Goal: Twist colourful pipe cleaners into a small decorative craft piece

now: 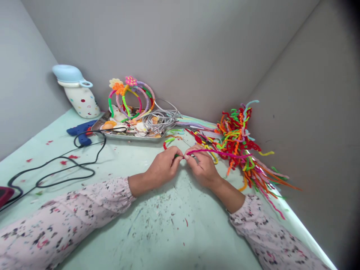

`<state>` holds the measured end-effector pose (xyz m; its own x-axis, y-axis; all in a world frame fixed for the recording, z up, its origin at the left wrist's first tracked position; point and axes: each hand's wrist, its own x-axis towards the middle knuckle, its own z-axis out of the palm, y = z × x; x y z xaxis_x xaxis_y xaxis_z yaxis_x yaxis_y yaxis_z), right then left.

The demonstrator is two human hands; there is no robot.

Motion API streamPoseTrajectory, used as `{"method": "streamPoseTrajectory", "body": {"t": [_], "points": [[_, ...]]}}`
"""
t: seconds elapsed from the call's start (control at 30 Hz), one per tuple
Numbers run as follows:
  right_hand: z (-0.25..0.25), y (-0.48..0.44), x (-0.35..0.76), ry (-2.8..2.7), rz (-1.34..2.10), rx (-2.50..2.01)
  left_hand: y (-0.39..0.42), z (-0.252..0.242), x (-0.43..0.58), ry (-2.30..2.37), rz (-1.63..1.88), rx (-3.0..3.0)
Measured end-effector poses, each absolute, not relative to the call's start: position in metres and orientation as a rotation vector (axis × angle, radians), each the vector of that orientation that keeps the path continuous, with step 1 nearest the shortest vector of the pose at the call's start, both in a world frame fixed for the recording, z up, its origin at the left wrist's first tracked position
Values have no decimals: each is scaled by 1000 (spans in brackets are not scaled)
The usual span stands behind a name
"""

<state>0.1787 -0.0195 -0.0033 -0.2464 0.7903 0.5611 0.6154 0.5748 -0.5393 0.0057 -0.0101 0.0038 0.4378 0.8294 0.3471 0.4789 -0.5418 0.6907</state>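
My left hand (164, 168) and my right hand (204, 167) meet fingertip to fingertip above the middle of the table. Both are closed in a pinch. A magenta pipe cleaner (215, 152) runs from between the fingertips out to the right, over my right hand. My left fingers grip a strip covered in coloured pipe cleaner (169, 141), with bright green and red showing behind the hand. Most of that strip is hidden by my fingers. Where the two meet, a short dark red piece shows between the thumbs.
A metal tray (132, 138) holds scraps, coiled grey wire (163, 120) and finished flower headbands (131, 93). Left of it are a blue glue gun (84, 131), its black cord (92, 161) and a white bottle (81, 97). A pipe cleaner heap (239, 138) lies right, against the wall.
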Motion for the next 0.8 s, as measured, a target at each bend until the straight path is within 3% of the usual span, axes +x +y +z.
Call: {"method": "streamPoseTrajectory", "body": {"t": [0.27, 0.8], "points": [[-3, -18, 180, -1907, 519, -1163, -10, 3, 5, 1100, 924, 2170], [-6, -16, 182, -1927, 466, -1184, -10, 1, 6, 1112, 888, 2208]]}}
